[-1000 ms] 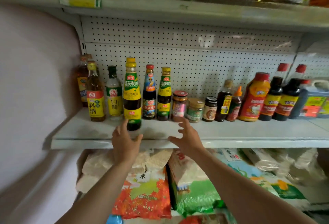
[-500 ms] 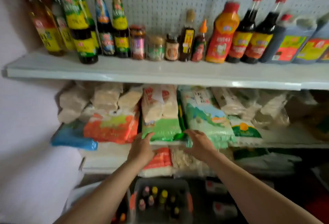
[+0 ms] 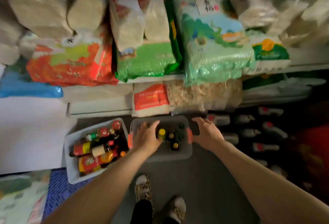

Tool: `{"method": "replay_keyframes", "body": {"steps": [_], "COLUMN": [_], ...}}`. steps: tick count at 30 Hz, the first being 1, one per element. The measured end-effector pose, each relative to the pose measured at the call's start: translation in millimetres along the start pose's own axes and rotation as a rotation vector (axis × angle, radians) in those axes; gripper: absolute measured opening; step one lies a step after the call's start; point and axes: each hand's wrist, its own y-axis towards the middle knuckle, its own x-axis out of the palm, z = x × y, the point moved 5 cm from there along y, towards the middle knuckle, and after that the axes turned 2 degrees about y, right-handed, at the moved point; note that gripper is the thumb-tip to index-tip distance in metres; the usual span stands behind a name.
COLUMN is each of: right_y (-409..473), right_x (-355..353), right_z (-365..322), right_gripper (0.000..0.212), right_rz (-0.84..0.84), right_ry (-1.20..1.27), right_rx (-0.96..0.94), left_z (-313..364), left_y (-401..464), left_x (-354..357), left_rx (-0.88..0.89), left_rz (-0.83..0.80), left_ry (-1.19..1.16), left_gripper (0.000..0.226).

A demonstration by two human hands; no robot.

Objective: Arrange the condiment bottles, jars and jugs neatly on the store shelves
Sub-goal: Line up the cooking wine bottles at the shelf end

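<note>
Head view: looks steeply down past both forearms to two bins on the floor below the shelves.
Step in hand: judged as choosing the next bottle out of the grey bin (image 3: 161, 154) — nothing lifted yet.
Task's things: upright bottles stand in that bin, among them a yellow-capped bottle (image 3: 161, 132); more bottles lie jumbled on their sides in the white bin (image 3: 71, 163) just to its left.
Left hand: left hand (image 3: 146, 137) is over the grey bin's left half, fingers spread and relaxed, holding nothing; its thumb side is just beside the yellow cap, contact unclear through blur.
Right hand: right hand (image 3: 206, 132) hovers at the bin's right edge near the orange latch (image 3: 189, 135), fingers loosely splayed, empty.
How to do it well: take a bottle by neck or shoulder, lift straight up so neighbours stay standing, keep the label readable for facing outward.
Watch for: packed caps — a sideways pull could topple several.
Nearby: rice bags (image 3: 147, 58) crowd the lower shelf.
</note>
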Motion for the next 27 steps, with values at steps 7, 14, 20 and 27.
{"method": "replay_keyframes", "body": {"steps": [7, 14, 20, 27], "right_y": [63, 123, 171, 187], "right_x": [122, 235, 298, 332], "right_z": [59, 132, 188, 210], "right_gripper": [0.074, 0.052, 0.045, 0.04], "right_rz": [-0.12, -0.153, -0.021, 0.068], "right_ry": [0.092, 0.242, 0.215, 0.287], "right_rx": [0.178, 0.362, 0.486, 0.529], "left_z": [-49, -80, -76, -72], "left_y": [62, 115, 159, 183], "left_x": [126, 247, 328, 363], "left_rx": [-0.024, 0.018, 0.11, 0.163], "left_rz": [-0.155, -0.222, -0.245, -0.228], "left_ry": [-0.012, -0.12, -0.177, -0.234], "left_gripper": [0.071, 0.065, 0.069, 0.052]}}
